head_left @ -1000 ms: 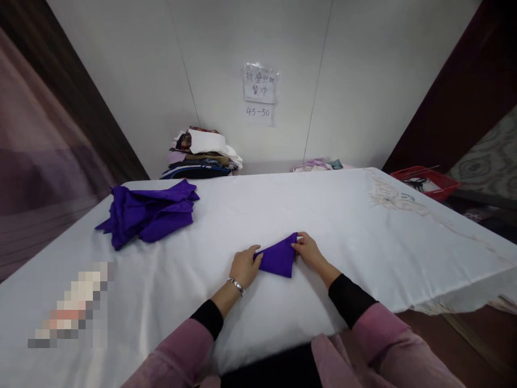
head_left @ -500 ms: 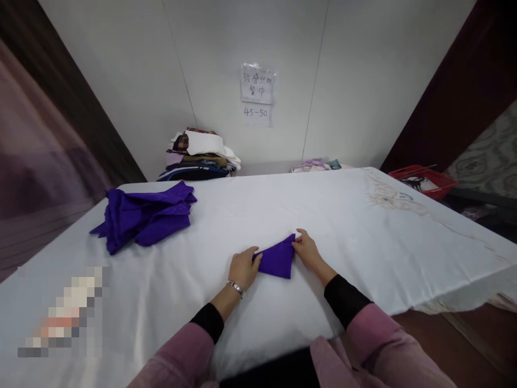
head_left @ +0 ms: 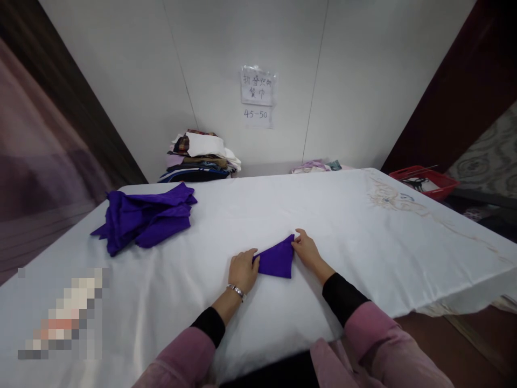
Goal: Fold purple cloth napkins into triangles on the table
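A small folded purple napkin [head_left: 277,260] lies on the white tablecloth in front of me, narrow on the left and wider on the right. My left hand [head_left: 243,269], with a bracelet at the wrist, pinches its narrow left end between thumb and fingers. At its upper right corner, my right hand [head_left: 306,249] grips the edge between thumb and fingertips. The parts of the napkin under my fingers are hidden. Farther left on the table is a loose heap of purple napkins [head_left: 147,218], apart from both hands.
The white tablecloth [head_left: 375,258] has embroidery at its right side. Behind the table stand a pile of folded clothes [head_left: 202,159] and some pinkish cloth [head_left: 312,166]. A red basket [head_left: 438,186] sits beyond the right edge. A pixelated patch covers the lower left.
Both hands keep their hold at the same two ends of the napkin. Only a very slight shift of the view and arms shows.
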`<state>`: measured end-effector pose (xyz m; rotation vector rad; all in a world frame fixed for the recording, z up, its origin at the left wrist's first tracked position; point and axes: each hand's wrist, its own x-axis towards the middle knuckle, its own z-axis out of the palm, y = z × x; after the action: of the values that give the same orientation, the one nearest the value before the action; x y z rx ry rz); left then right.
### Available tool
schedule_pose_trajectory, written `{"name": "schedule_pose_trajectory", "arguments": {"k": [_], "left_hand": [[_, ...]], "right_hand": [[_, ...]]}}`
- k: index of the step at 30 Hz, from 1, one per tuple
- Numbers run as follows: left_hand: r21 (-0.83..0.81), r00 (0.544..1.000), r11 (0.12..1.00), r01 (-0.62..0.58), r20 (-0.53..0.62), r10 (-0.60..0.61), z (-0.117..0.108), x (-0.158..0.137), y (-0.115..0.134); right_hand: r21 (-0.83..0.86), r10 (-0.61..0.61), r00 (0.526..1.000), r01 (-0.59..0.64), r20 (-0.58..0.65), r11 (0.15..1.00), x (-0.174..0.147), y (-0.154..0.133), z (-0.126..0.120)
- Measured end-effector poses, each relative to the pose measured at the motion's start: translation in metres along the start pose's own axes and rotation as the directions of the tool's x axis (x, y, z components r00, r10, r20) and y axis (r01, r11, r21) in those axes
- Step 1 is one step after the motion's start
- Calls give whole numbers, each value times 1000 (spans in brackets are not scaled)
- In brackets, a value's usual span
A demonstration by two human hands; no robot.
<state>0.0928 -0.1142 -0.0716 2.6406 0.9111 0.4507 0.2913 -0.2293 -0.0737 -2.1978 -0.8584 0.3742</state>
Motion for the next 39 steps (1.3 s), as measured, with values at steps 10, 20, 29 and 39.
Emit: {"name": "schedule_pose_trajectory", "arguments": {"k": [10, 20, 29, 39], "left_hand": [[12, 1000, 1000, -17, -2, 17, 1, -2, -1], [47, 1000, 999, -14, 7, 13, 2, -3, -1], [8, 1000, 1000, -2, -11, 2, 0, -7, -5], [-119, 994, 992, -32, -108, 19, -3, -21, -16]], "right_hand": [[-51, -20, 998, 17, -59, 999, 4, 2, 0], [-50, -46, 996, 42, -73, 998, 9, 3, 2], [-109, -140, 989, 135, -47, 985, 10, 5, 2], [-148, -174, 985, 174, 12, 974, 11, 2, -1]]}}
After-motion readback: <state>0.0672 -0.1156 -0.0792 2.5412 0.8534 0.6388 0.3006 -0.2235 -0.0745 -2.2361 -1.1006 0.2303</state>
